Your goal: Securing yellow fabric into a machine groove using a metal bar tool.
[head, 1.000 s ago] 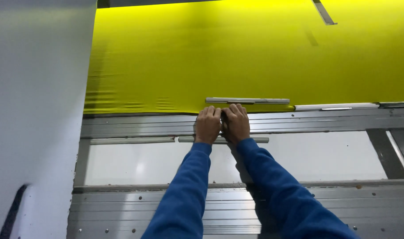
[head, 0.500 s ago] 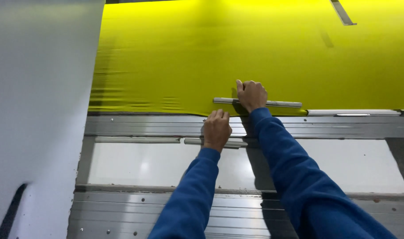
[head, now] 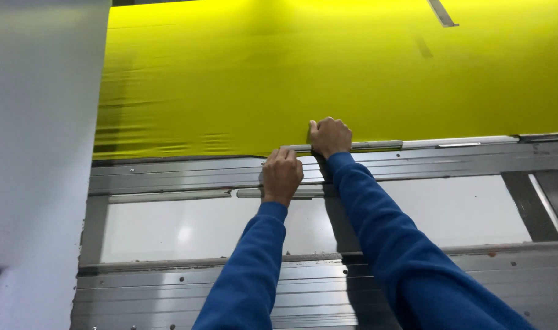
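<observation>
A large yellow sheet (head: 328,73) is stretched over a grey metal frame (head: 181,174). A thin grey metal strip (head: 376,145) lies along the sheet's near edge, against the frame rail. My right hand (head: 331,135) is closed over the strip near its left part, thumb on the yellow sheet. My left hand (head: 282,174) lies knuckles up on the frame rail, its fingers curled over the strip's left end. Both arms wear blue sleeves.
A pale grey panel (head: 34,153) fills the left side. Below the rail are a white glossy surface (head: 169,229) and a second ribbed metal rail (head: 169,293). Another short metal strip (head: 442,12) lies on the sheet at the far right. Dark crossbars (head: 523,195) stand at right.
My right hand went up onto the strip on the yellow sheet, and the strip now lies at the sheet's near edge. My left hand moved up to the strip's left end.
</observation>
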